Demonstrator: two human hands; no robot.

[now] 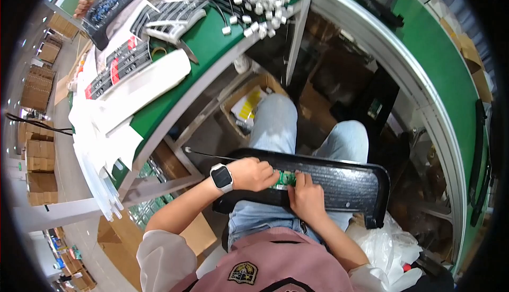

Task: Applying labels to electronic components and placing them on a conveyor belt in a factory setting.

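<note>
Across my lap lies a long black plastic housing (350, 183) with a ribbed inner face and a raised rim. A small green circuit board (286, 179) sits in its middle, between my hands. My left hand (253, 174), a watch on its wrist, is closed with curled fingers at the board's left end. At the right end, my right hand (307, 196) is closed, thumb and fingers pressed on the board's edge. My fingers partly cover the board. A thin black cable (212, 155) with a pale tip sticks out to the left past the housing.
A green-topped bench (212, 40) at the left holds a heap of black cables with white connectors (265, 5), black strips, white sheets and scissors (189, 52). Another green bench (424, 64) curves along the right. An open carton (233, 106) stands beyond my knees; plastic bags (389, 244) lie at right.
</note>
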